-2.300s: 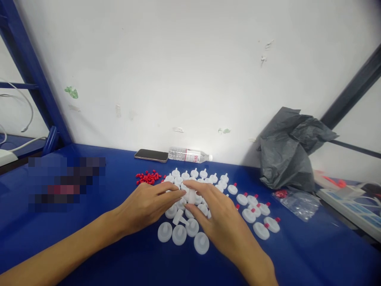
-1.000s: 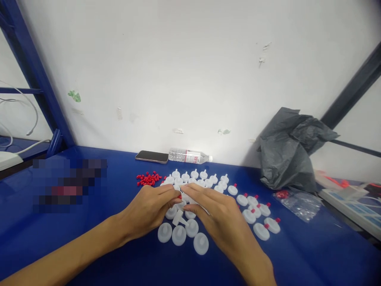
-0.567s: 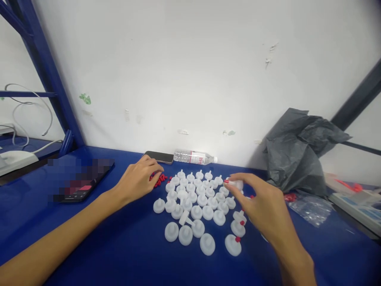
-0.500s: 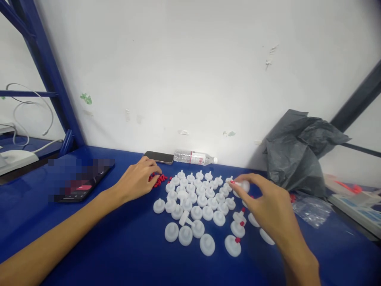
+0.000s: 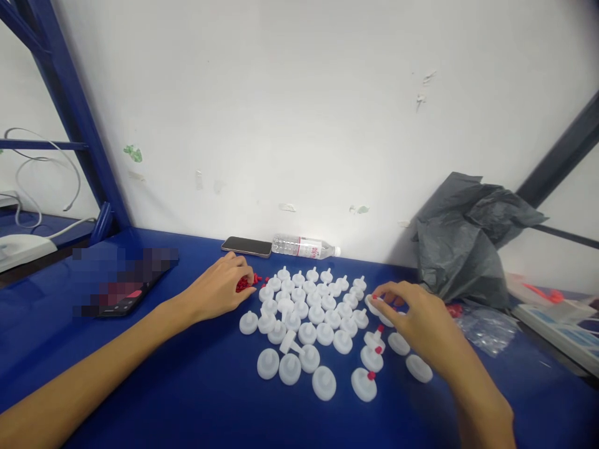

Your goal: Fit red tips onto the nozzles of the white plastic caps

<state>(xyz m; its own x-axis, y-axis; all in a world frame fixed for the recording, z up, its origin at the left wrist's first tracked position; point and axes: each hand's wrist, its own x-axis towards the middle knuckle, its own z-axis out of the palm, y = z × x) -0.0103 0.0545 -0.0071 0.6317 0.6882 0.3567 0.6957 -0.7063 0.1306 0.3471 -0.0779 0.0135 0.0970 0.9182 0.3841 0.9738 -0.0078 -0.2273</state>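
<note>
1. fingers of the left hand [image 5: 218,287] curl over the pile of small red caps [image 5: 242,285]; whether they grip one, i cannot tell.
2. right hand [image 5: 421,312] has thumb and fingertips at a red-tipped white piece [image 5: 370,305], low over the blue table [image 5: 201,380]; gripped or released, i cannot tell.
3. plain white pieces [image 5: 307,333] lie clustered between the hands.
4. phone [image 5: 246,246] and bottle [image 5: 304,247] lie behind, by the wall [image 5: 281,125].
</note>
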